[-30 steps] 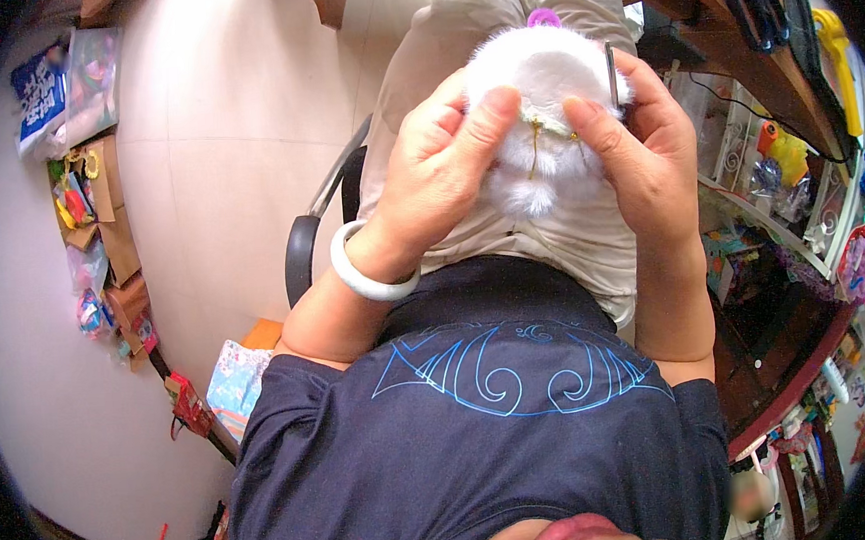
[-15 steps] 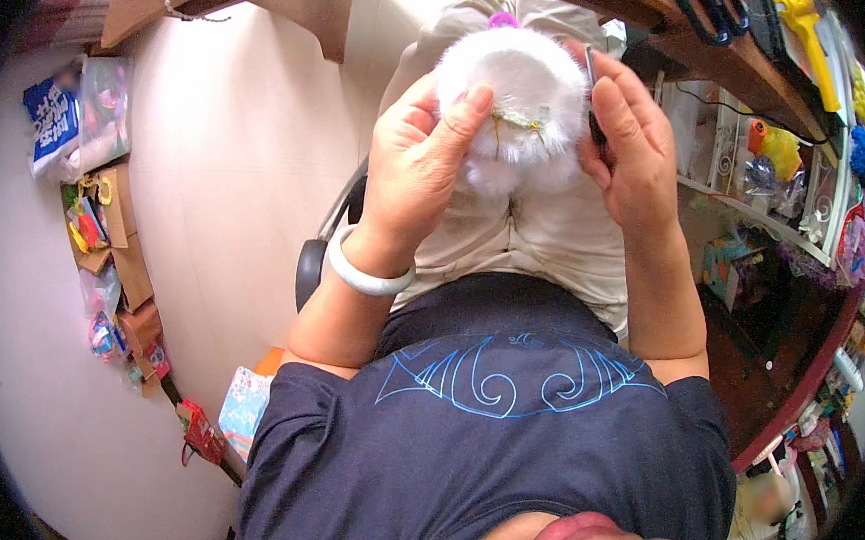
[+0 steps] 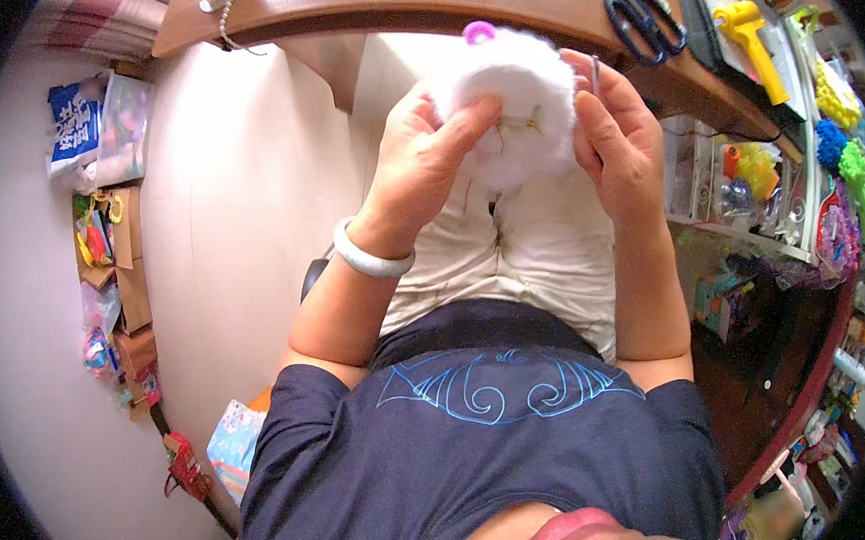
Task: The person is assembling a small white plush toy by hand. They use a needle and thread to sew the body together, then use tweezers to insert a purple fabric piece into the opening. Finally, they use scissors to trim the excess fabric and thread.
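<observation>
Over my lap is a round, fluffy white plush piece (image 3: 524, 75) with a pinkish-purple ring (image 3: 479, 33) at its far edge. Yellow-green threads or thin wires (image 3: 520, 123) show on its near half. My left hand (image 3: 412, 166) is closed on the piece's left side, thumb pressed on top and the other fingers mostly hidden beneath. At the right edge my right hand (image 3: 626, 141) is closed around a slim metal tool (image 3: 595, 74), only its shiny end showing between thumb and fingers. Whether that hand also touches the fur, I cannot tell.
Beyond my hands runs the brown wooden table edge (image 3: 374, 11). On it lie dark-handled scissors (image 3: 644, 22) and a yellow glue gun (image 3: 750, 52). A white rack (image 3: 750, 223) with craft materials stands at the right. Cardboard boxes (image 3: 131, 261) line the left wall.
The view has shifted, bringing more of the table into sight. The plush piece has tilted, its ring now further left on the far edge. Both hands keep their grips.
</observation>
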{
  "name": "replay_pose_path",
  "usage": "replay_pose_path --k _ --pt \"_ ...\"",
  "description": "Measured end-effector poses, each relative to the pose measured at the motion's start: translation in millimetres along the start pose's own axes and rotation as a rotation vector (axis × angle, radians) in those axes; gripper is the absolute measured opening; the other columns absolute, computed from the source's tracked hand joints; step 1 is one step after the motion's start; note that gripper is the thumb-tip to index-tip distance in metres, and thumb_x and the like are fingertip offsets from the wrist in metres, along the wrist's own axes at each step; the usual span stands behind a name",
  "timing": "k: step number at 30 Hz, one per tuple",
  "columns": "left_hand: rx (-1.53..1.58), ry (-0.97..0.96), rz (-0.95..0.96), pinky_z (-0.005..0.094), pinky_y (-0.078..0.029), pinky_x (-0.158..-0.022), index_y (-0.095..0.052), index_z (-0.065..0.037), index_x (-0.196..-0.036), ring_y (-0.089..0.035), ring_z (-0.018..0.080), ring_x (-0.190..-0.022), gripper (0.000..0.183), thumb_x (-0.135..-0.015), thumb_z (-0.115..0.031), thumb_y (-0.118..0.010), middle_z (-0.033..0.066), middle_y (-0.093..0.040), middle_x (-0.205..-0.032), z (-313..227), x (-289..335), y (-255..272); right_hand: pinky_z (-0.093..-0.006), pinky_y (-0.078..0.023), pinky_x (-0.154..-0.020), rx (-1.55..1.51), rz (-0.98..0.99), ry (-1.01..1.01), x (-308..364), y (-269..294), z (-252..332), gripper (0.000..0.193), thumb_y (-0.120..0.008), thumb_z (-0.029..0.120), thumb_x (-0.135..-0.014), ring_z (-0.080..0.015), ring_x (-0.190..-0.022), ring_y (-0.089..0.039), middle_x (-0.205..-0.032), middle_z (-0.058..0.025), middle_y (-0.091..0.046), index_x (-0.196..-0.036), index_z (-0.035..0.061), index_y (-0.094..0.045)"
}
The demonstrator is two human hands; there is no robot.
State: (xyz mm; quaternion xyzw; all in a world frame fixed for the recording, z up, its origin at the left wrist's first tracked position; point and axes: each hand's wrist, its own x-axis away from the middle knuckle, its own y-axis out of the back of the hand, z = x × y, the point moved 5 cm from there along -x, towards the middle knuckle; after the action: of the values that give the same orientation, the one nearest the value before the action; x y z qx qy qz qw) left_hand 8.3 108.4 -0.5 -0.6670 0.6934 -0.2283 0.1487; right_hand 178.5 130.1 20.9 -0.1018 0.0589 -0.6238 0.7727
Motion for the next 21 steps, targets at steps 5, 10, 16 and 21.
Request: replay_pose_path --k 5,10,16,21 --pt "0.232 -0.351 0.142 0.0327 -0.04 -0.098 -0.041 -0.005 -0.129 -0.05 0.0166 -0.112 0.051 -0.083 0.0 -0.061 0.0068 -0.053 -0.121 -59.9 1.3 -13.2 -0.0147 -0.025 -0.038 0.02 -0.049 0.116 -1.1 11.1 19.1 0.03 -0.052 0.016 -0.094 0.001 -0.044 -0.034 -0.099 -0.0079 -0.065 -0.12 0.0009 -0.054" --pt "0.185 -0.446 0.189 0.0329 -0.04 -0.098 -0.042 -0.005 -0.128 -0.052 0.0178 -0.112 0.048 -0.084 0.001 -0.06 0.0066 -0.054 -0.118 -114.9 -14.2 -31.7 -0.0144 -0.027 -0.039 0.032 -0.045 0.199 -3.2 15.8 51.0 0.027 -0.054 0.011 -0.092 0.0018 -0.045 -0.035 -0.097 -0.0069 -0.065 -0.117 0.0004 -0.055" --pt "0.156 -0.46 0.215 0.0337 -0.045 -0.094 -0.042 -0.004 -0.126 -0.055 0.0181 -0.108 0.044 -0.085 -0.002 -0.058 0.0085 -0.056 -0.114 -144.1 -15.3 -44.3 -0.0144 -0.028 -0.04 0.103 -0.05 0.299 -1.0 11.9 76.4 0.026 -0.055 0.011 -0.092 0.0013 -0.046 -0.037 -0.098 -0.0065 -0.065 -0.115 -0.0008 -0.056" --pt "-0.053 -0.484 0.115 0.0292 -0.047 -0.09 -0.044 0.003 -0.118 -0.058 0.0149 -0.099 0.038 -0.086 -0.007 -0.063 0.0102 -0.059 -0.108 -148.0 -18.9 -44.7 -0.0148 -0.028 -0.038 0.041 0.005 0.337 -6.6 -4.3 89.9 0.036 -0.06 0.017 -0.09 0.0014 -0.047 -0.038 -0.102 -0.007 -0.064 -0.12 -0.0016 -0.051"
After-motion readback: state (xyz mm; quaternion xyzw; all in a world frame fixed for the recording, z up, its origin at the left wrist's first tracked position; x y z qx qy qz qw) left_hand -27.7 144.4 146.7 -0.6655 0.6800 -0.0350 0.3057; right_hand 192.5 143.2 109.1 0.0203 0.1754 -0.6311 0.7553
